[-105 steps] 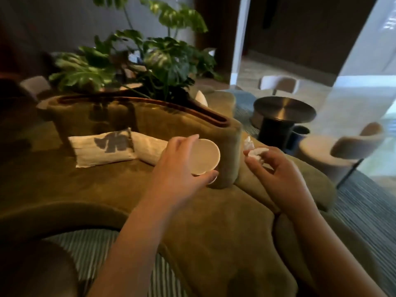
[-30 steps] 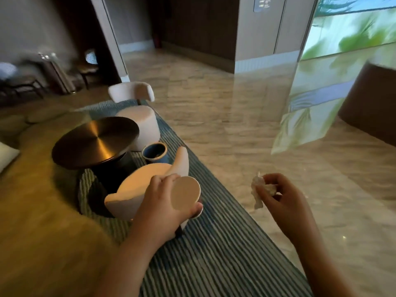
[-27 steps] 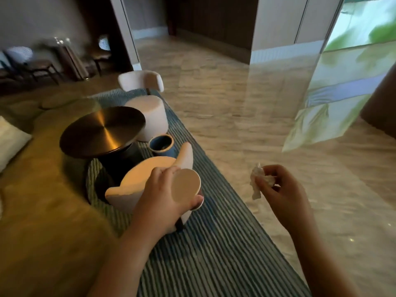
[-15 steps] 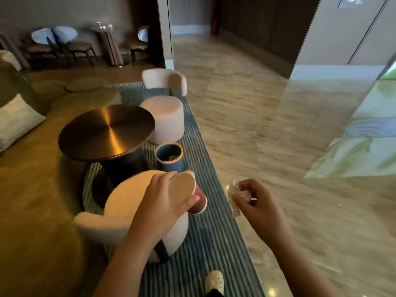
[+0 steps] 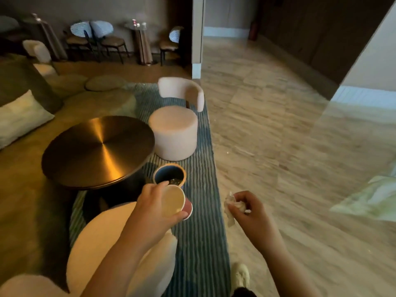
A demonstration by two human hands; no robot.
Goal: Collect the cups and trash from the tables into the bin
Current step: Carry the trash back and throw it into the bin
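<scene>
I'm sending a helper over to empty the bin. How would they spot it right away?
Find the round brushed-metal table on the striped rug. The bin stands on the rug at the table's near right edge, between the two cream stools. It is the only small blue cylinder there, open-topped with a tan rim and some trash inside.

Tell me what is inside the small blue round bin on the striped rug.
The small blue round bin has a dark inside with some crumpled trash at the bottom. The left hand and its paper cup cover the near rim.
</scene>
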